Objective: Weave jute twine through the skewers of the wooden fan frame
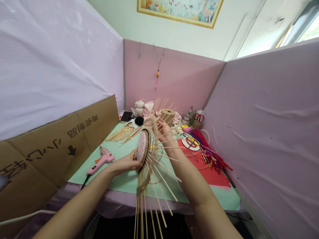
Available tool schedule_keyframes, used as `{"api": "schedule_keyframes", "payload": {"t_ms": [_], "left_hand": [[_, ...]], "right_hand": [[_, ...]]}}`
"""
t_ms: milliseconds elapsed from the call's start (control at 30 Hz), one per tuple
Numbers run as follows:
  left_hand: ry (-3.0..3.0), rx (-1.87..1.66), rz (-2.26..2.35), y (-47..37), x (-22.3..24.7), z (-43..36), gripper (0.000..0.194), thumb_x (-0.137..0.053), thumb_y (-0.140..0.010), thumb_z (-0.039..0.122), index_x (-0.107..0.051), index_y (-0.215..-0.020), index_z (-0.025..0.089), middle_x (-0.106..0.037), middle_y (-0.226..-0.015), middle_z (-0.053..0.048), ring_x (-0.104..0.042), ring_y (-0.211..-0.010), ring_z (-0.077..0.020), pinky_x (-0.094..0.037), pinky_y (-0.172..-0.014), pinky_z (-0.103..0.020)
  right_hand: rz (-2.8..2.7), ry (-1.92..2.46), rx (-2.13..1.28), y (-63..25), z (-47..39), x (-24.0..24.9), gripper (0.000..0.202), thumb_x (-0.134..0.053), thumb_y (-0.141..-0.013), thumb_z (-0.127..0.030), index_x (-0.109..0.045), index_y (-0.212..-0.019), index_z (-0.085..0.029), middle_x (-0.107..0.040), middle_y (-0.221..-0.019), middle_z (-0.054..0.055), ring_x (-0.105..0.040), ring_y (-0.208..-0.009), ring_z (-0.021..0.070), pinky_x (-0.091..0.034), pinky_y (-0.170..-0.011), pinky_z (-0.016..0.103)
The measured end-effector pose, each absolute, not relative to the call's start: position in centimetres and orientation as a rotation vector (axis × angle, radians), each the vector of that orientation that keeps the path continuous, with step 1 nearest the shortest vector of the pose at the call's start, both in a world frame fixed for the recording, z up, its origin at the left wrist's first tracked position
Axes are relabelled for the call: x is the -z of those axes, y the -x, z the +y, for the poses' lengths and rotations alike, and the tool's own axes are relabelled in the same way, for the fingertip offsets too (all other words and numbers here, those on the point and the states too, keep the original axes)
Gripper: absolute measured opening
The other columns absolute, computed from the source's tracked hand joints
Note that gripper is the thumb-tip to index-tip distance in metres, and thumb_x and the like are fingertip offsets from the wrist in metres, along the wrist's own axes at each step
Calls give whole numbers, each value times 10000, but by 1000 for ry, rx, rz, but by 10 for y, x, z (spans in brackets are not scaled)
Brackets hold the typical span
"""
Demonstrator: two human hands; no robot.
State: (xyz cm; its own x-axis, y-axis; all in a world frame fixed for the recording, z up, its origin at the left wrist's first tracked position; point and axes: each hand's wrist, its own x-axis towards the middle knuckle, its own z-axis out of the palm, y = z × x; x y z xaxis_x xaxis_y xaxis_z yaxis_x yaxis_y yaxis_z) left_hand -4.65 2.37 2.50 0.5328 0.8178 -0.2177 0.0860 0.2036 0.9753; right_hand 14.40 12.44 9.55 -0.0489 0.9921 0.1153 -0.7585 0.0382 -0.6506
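A round piece [143,146] with a pink patterned centre, a dark rim and many thin sticks fanning outward stands on edge above the table, seen almost side-on. A woven cord ring [154,156] runs through its sticks. My left hand [129,162] grips the lower edge of the pink centre, thumb and fingers closed on it. Farther up on the far right side, my right hand [163,130] has its fingers bent round the sticks near the woven ring; its fingertips are partly hidden among them.
A pink glue gun [101,161] lies left, beside loose sticks [123,133] and a cardboard sheet [62,142]. On the right are red sheets [214,174], scissors [193,142] and coloured fuzzy stems [215,156]. A cord roll [167,116] and jar [139,108] stand behind.
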Motion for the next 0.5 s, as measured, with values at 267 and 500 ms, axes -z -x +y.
{"api": "schedule_keyframes", "payload": {"t_ms": [267,500], "left_hand": [[-1710,-605,1156,60,-49,32,654,-754,-529,210,-628,-1171,221,-633,-1201,-87,-603,-1005,-281,-444,-872,-357],[-1404,-1484,983,12,-84,76,214,-604,-619,163,-623,-832,173,-633,-876,-41,-572,-904,-195,-407,-907,-348]], "right_hand": [[-672,561,-1642,-140,144,-70,231,-571,-671,0,-505,-753,-206,-567,-525,-71,-539,-457,95,-471,-485,205],[-740,606,-1659,-142,150,-67,183,-564,-685,-36,-514,-744,-202,-583,-546,-55,-561,-485,109,-473,-490,215]]}}
